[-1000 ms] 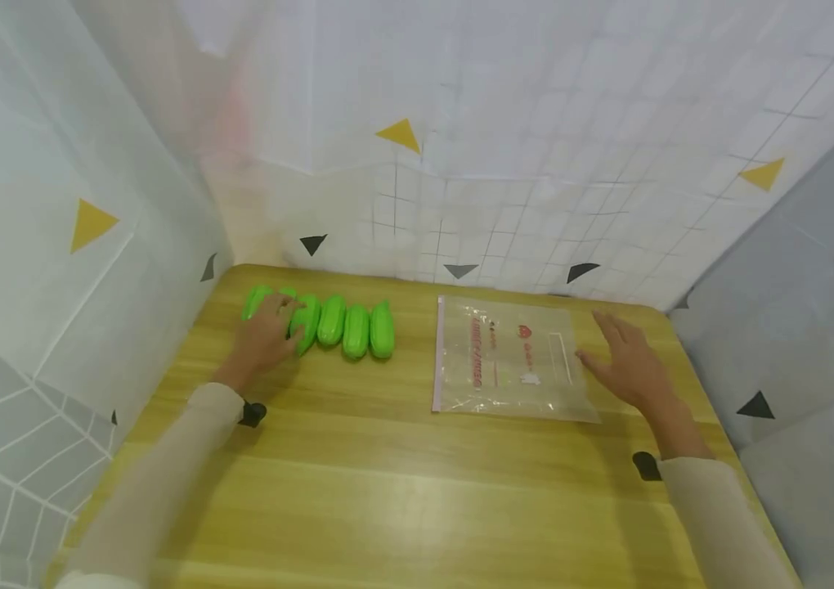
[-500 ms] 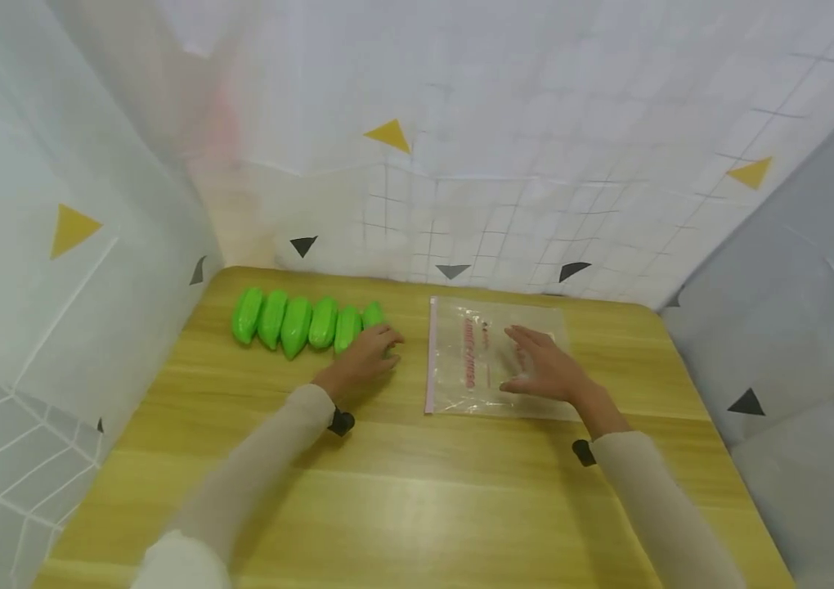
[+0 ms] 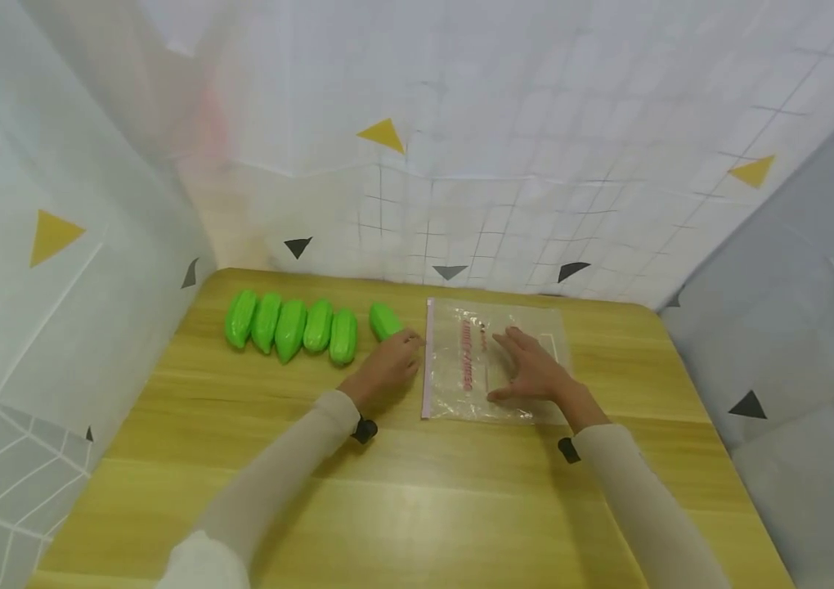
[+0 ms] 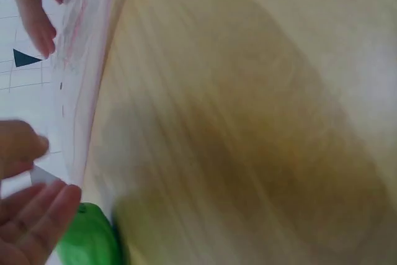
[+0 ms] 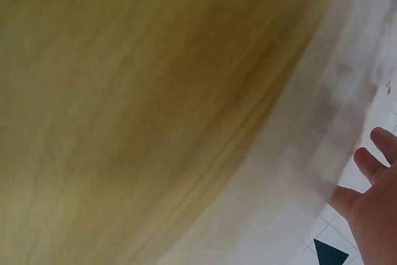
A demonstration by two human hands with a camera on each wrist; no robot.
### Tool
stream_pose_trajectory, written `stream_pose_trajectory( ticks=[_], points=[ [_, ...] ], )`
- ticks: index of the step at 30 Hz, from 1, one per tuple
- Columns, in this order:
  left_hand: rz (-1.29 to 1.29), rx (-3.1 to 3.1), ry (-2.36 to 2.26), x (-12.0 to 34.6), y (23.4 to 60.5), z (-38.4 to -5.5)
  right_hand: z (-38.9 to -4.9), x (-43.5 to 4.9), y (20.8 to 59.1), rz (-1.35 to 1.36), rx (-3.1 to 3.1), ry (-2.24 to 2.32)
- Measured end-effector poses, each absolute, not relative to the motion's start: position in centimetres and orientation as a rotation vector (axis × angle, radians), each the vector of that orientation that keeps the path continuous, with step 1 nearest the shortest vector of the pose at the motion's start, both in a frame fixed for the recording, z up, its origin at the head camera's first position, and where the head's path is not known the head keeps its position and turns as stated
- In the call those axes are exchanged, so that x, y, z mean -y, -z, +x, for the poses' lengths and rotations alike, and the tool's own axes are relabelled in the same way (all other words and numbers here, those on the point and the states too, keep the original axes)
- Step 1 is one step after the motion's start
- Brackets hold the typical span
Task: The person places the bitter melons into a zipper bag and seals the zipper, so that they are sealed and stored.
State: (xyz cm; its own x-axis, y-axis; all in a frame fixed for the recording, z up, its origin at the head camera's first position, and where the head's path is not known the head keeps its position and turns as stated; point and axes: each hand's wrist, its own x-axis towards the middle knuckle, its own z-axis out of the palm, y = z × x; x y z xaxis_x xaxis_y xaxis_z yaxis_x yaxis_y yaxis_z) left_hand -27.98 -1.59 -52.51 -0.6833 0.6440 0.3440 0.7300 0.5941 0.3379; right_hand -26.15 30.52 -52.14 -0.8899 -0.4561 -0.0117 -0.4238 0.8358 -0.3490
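Head view gives us the plainest look at the lone green piece (image 3: 383, 318): it lies on the desk (image 3: 402, 483), between a row of green pieces (image 3: 290, 327) and a clear plastic bag (image 3: 470, 372), apart from both. Its near end is hidden from us behind the left hand (image 3: 391, 360). Left wrist view shows only part of the piece, cut by the lower edge and half covered by the fingers (image 4: 53, 218); we cannot tell whether they touch it. The left grip is parted, thumb apart from the fingers, and we see nothing held in it.

The bag lies flat, a pinkish strip along its left edge. We can see its red print, but the letters are too soft to read, and the right hand (image 3: 535, 372) covers part of it. That right grip is spread wide with nothing in it; whether it touches the plastic, we cannot tell. Right wrist view catches this hand only at the frame's edge, cut off.

Farther left, the row counts five pieces, side by side. Below, we see two pale sleeves (image 3: 277, 478), running out of frame, with a small dark device (image 3: 364, 430) at the left wrist. Behind the desk stands a pale patterned wall (image 3: 476, 221).
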Motion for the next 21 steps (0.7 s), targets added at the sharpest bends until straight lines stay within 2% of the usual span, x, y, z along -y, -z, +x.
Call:
stream_pose_trajectory(
  ticks=[10, 21],
  points=[
    [-0.900, 2.753, 0.343, 2.2, 51.0, -27.1, -26.3, -30.6, 52.3, -0.636, -2.873, 0.473],
    [-0.846, 2.785, 1.002, 0.1, 53.4, -28.0, -26.4, -30.6, 52.6, -0.631, -2.874, 0.492]
  ],
)
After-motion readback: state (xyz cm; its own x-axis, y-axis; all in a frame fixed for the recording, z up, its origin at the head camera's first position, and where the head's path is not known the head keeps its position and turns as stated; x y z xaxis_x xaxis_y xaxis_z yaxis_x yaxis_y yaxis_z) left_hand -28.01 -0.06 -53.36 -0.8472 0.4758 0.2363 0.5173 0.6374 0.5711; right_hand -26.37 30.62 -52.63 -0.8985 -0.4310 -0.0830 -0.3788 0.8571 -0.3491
